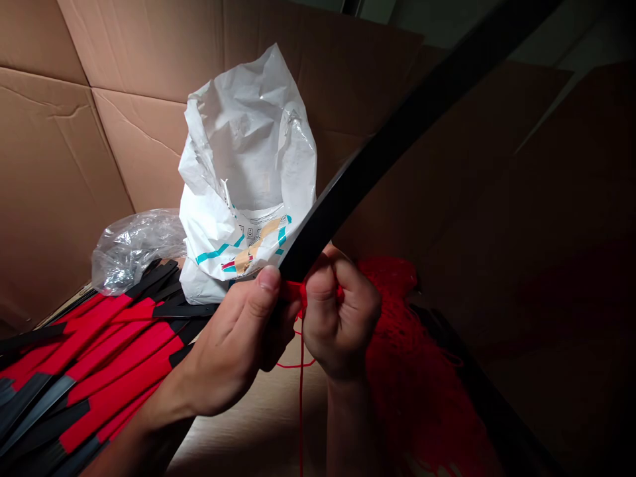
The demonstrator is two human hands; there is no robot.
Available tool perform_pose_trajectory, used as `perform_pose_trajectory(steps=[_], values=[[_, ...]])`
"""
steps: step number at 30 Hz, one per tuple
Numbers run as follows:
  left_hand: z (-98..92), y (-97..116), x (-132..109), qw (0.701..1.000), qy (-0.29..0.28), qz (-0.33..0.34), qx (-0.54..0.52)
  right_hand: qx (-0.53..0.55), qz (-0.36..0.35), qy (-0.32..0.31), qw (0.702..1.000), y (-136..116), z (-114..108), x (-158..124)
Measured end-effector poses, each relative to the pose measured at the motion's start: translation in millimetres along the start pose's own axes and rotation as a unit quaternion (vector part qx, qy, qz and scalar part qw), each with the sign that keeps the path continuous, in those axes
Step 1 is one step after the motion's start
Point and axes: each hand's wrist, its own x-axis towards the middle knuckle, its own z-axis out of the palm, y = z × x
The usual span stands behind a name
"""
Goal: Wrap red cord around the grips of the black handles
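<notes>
Inside a large brown cardboard carton (59, 165), the left hand (233, 338) grips a long curved glossy black strip (377, 179) near its lower end, while the clenched right hand (340, 311) pinches thin red cord (301, 404) against it. A heap of red yarn (397, 331) lies just to the right. Red-wrapped black strips (99, 358) lie to the left, beside a crumpled white plastic sack (243, 152) and a clear plastic bag (134, 252).
</notes>
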Motion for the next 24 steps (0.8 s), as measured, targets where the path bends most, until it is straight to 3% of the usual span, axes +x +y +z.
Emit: perform_pose_trajectory(steps=[5,9,11,15,20,24], values=[[-7.5,2.0,4.0,0.992,-0.078,-0.054,-0.083,0.041,0.06,-0.024,0.997,-7.2,0.3,-4.2],[-17.4,-6.5,15.5,0.957,-0.199,-0.119,-0.173,0.017,0.083,-0.018,0.996,-7.0,1.8,-4.3],[-21.1,-9.5,20.1,0.95,-0.223,-0.123,-0.183,0.001,0.075,-0.015,0.997,-4.6,2.0,-3.0],[-21.8,-9.3,22.1,0.957,-0.206,-0.13,-0.158,-0.024,0.057,-0.019,0.998,-0.1,3.4,-1.1],[-7.9,-7.0,18.4,0.973,-0.072,-0.135,-0.17,-0.067,0.023,0.0,0.997,0.3,8.0,0.5],[-1.9,-4.4,13.9,0.978,-0.037,-0.116,-0.171,-0.038,0.009,-0.01,0.999,-5.0,9.6,1.1]])
